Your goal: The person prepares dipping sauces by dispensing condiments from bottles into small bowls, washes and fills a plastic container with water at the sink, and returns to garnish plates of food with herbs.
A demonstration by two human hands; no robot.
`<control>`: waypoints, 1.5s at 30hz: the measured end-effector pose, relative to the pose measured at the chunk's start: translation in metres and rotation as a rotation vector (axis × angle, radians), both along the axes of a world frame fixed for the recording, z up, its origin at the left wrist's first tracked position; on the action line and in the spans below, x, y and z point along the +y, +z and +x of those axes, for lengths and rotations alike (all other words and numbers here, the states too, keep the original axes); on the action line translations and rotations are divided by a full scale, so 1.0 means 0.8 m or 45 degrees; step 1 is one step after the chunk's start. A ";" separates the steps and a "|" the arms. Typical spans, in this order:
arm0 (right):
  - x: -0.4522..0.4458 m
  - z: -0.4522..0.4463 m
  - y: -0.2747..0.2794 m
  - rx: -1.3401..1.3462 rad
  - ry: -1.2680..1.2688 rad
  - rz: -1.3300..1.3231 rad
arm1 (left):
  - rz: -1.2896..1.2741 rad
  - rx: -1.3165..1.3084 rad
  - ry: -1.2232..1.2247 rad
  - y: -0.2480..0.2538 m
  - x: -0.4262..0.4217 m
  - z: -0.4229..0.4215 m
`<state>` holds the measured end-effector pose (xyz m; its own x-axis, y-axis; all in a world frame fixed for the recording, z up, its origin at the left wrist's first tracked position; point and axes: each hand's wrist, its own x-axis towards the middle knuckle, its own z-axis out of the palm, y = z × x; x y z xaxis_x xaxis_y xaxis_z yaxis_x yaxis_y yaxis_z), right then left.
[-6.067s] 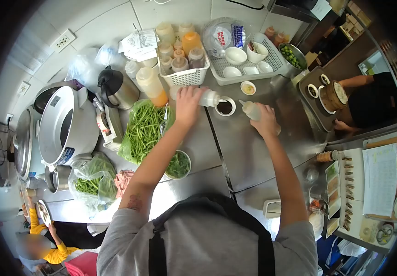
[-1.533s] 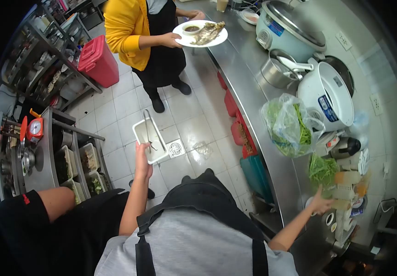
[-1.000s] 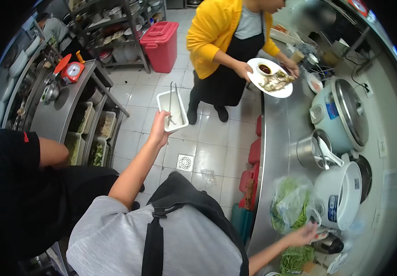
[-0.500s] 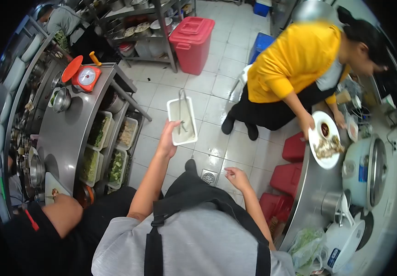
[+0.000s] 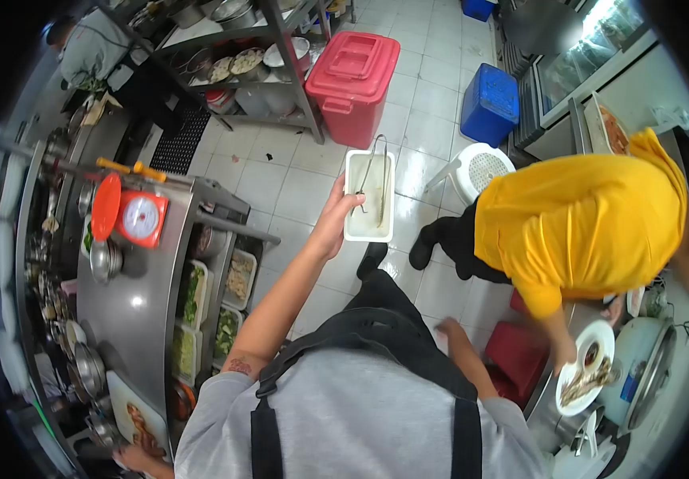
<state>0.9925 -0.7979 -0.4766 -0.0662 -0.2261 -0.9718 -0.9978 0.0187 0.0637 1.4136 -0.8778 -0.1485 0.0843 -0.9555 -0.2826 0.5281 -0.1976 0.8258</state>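
My left hand (image 5: 335,217) is closed on the near left rim of a white rectangular container (image 5: 352,233), held out in front of me above the floor. Metal tongs (image 5: 372,172) lie inside it, one end sticking out past the far rim, and my thumb presses over them. Cloudy residue or liquid shows on the container's bottom; I cannot tell which. Down by my right side, my right hand (image 5: 450,329) is smeared by motion, close to the red bins (image 5: 512,351). No object shows in it.
A co-worker in yellow (image 5: 584,227) leans over the right counter, holding a plate of food (image 5: 592,369). Ahead stand a red lidded bin (image 5: 352,80), a white stool (image 5: 480,169) and a blue box (image 5: 490,104). On the left, a steel counter (image 5: 133,295) carries an orange scale (image 5: 143,218).
I have stepped forward, and the container with the tongs has swung to the right in view. My right hand has dropped nearer my side. The co-worker in yellow has bent further over the counter.
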 end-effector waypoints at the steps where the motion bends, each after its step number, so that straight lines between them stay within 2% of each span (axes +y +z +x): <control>1: -0.035 0.016 -0.133 -0.093 0.140 -0.283 | -0.005 -0.005 -0.002 -0.001 -0.026 0.007; 2: -0.102 0.063 -0.195 -0.438 0.509 -0.543 | -0.012 -0.009 0.007 0.002 -0.052 0.012; 3: -0.188 0.136 -0.058 -0.670 0.246 -0.651 | -0.017 -0.017 0.023 0.006 -0.077 0.021; 4: -0.254 0.216 0.038 -0.775 0.326 -0.744 | -0.009 -0.031 0.059 0.009 -0.097 0.031; 5: -0.312 0.281 0.070 -0.859 0.095 -0.861 | -0.001 -0.046 0.089 0.012 -0.118 0.041; 7: -0.425 0.383 0.147 -1.033 0.069 -0.920 | 0.031 -0.030 0.119 0.014 -0.159 0.061; 8: -0.474 0.411 0.163 -1.362 -0.084 -0.944 | 0.054 0.002 0.129 0.019 -0.179 0.072; 10: -0.561 0.458 0.209 -1.411 -0.103 -0.974 | 0.056 0.024 0.145 0.028 -0.225 0.092; 12: -0.626 0.473 0.229 -1.394 -0.182 -0.867 | 0.067 -0.049 0.153 0.018 -0.281 0.114; 14: -0.690 0.465 0.230 -1.371 -0.269 -0.782 | 0.050 -0.067 0.141 0.005 -0.351 0.131; 15: -0.721 0.445 0.198 -1.328 -0.167 -0.842 | 0.039 -0.053 0.132 0.000 -0.388 0.139; 16: -0.742 0.418 0.175 -1.134 -0.043 -0.930 | 0.024 -0.037 0.124 -0.004 -0.425 0.146; 17: -0.767 0.379 0.109 -0.862 0.113 -0.941 | 0.069 0.048 0.134 -0.011 -0.463 0.152; 18: -0.765 0.346 0.114 -0.815 -0.001 -1.031 | 0.102 0.130 0.140 -0.022 -0.503 0.156; 19: -0.766 0.301 0.094 -0.790 -0.080 -0.929 | 0.142 0.213 0.142 -0.030 -0.544 0.158; 20: -0.765 0.252 0.067 -0.797 0.147 -1.000 | 0.182 0.165 0.237 -0.033 -0.584 0.156; 21: -0.780 0.218 0.073 -0.525 0.245 -0.494 | 0.165 0.168 0.228 -0.034 -0.625 0.157; 22: -0.770 0.178 0.078 -0.427 -0.215 -0.436 | 0.147 0.167 0.219 -0.035 -0.668 0.158; 23: -0.767 0.138 0.084 -0.434 -0.165 -0.491 | 0.130 0.162 0.208 -0.035 -0.710 0.159; 24: -0.766 0.100 0.083 -0.423 -0.549 -0.376 | 0.127 0.128 0.235 -0.020 -0.751 0.158; 25: -0.762 0.058 0.076 -0.428 -0.740 -0.481 | 0.100 0.151 0.200 -0.030 -0.795 0.161; 27: -0.781 -0.004 0.081 -0.416 -1.420 -0.328 | 0.045 0.212 0.145 -0.063 -0.887 0.172; 29: -0.815 -0.051 0.048 -0.027 -1.427 -0.688 | 0.075 0.165 0.227 -0.058 -0.964 0.170; 32: -0.954 -0.021 0.099 0.056 -1.049 -1.006 | 0.171 0.220 0.383 -0.071 -1.064 0.166; 34: -1.096 0.016 0.101 -0.024 -0.880 -1.226 | 0.115 0.240 0.460 -0.063 -1.123 0.161; 36: -1.247 0.057 0.101 -0.086 -0.655 -1.283 | 0.180 0.183 0.547 -0.064 -1.165 0.164; 38: -1.392 0.113 0.105 -0.435 -0.776 -1.041 | 0.207 0.110 0.553 -0.060 -1.201 0.176; 40: -1.508 0.193 0.137 -0.841 -0.968 -0.939 | 0.224 0.123 0.595 -0.077 -1.246 0.193; 42: -1.609 0.256 0.147 -1.105 -0.955 -0.883 | 0.194 -0.021 0.681 -0.077 -1.295 0.205; 43: -1.657 0.283 0.149 -1.233 -0.950 -0.843 | 0.188 -0.096 0.722 -0.059 -1.325 0.212; 45: -1.715 0.309 0.158 -1.237 -0.927 -0.741 | 0.283 -0.205 0.626 -0.048 -1.376 0.222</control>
